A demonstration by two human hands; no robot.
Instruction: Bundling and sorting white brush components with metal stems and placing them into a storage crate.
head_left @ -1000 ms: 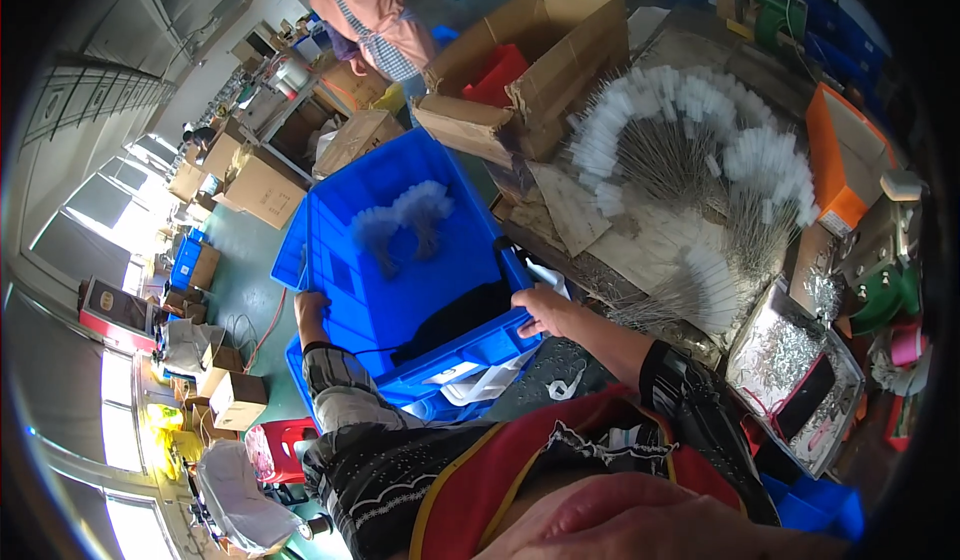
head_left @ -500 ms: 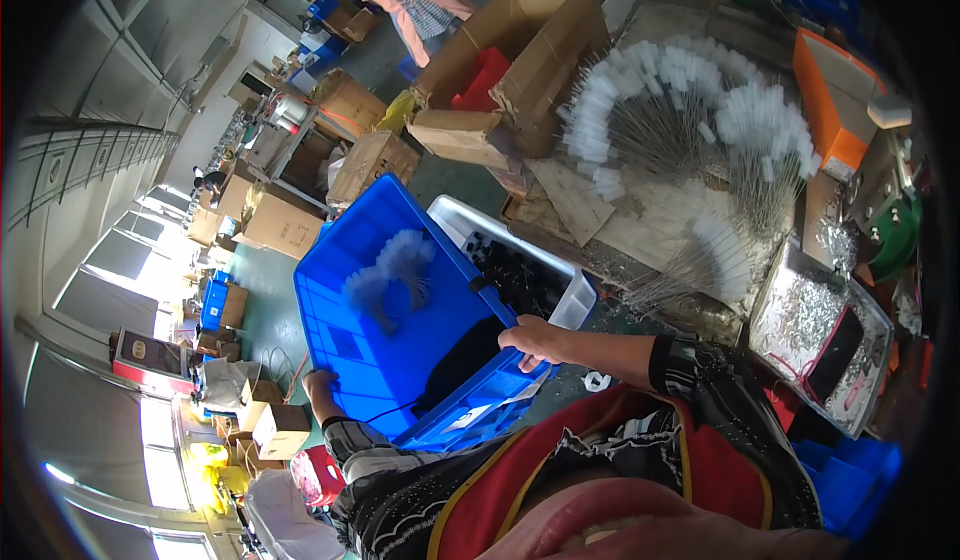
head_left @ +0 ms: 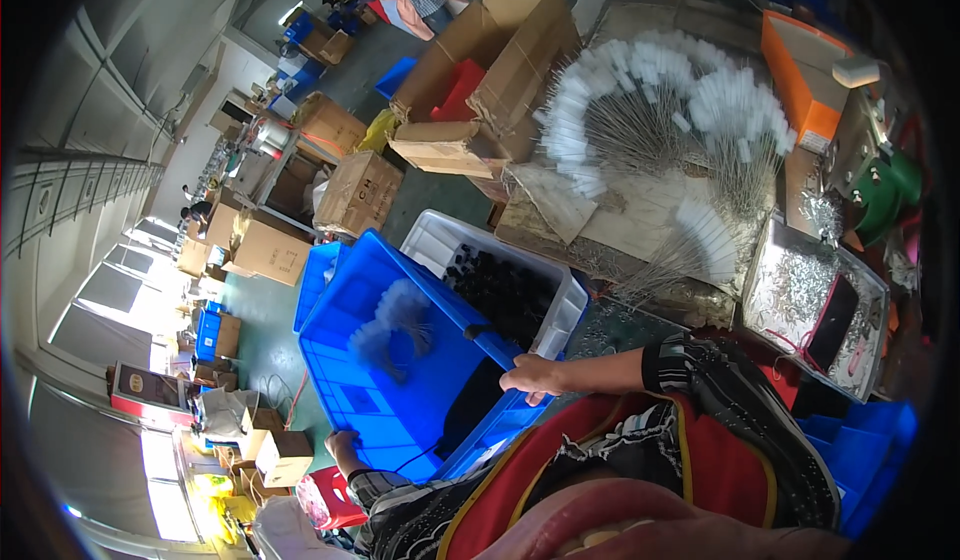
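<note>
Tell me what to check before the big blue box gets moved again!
1. Right hand grips the blue crate rim: ok.
2. Left hand holds the opposite edge: ok.
3. Crate level: not ok, it looks tilted.
4. White fluffy brushes inside the crate, away from the rim: ok.
5. White bin of dark parts sits right beside the crate, close to touching: not ok.
6. Floor under the crate clear: cannot tell, hidden.

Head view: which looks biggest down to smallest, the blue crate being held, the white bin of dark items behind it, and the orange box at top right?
1. blue crate, though nearest the camera
2. white bin
3. orange box, farthest away, so its rank is unsure
</note>
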